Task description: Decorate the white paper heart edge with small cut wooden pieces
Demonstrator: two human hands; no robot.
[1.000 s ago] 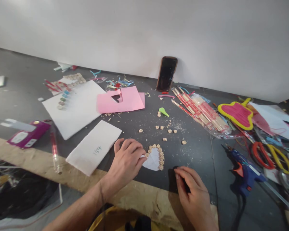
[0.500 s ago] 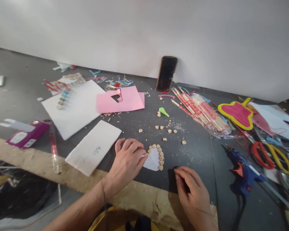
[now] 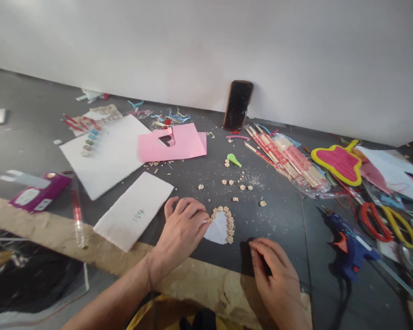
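Observation:
A white paper cutout (image 3: pixel 217 230) lies flat near the table's front edge, its upper and right border lined with small beige flower-shaped pieces (image 3: pixel 230 224). My left hand (image 3: pixel 184 224) rests at its left side, thumb and forefinger pinched at the paper's edge by the end of the beige row. Whether a loose piece is also between those fingertips is hidden. To the right of the cutout, apart from it, my right hand (image 3: pixel 275 270) lies low with fingers curled together and thumb close to the forefinger. What it holds, if anything, I cannot make out.
Several loose beige flower pieces (image 3: pixel 242 187) and crumbs lie beyond the cutout. A blue glue gun (image 3: pixel 353 247) and scissors (image 3: pixel 375 222) are at right, packaged sticks (image 3: pixel 289 158) behind. White boards (image 3: pixel 134 213), pink paper (image 3: pixel 186 144) and a leaning phone (image 3: pixel 238 105) stand around.
Almost nothing differs. My left hand has shifted very slightly at the cutout's left edge, and my right hand stays in place.

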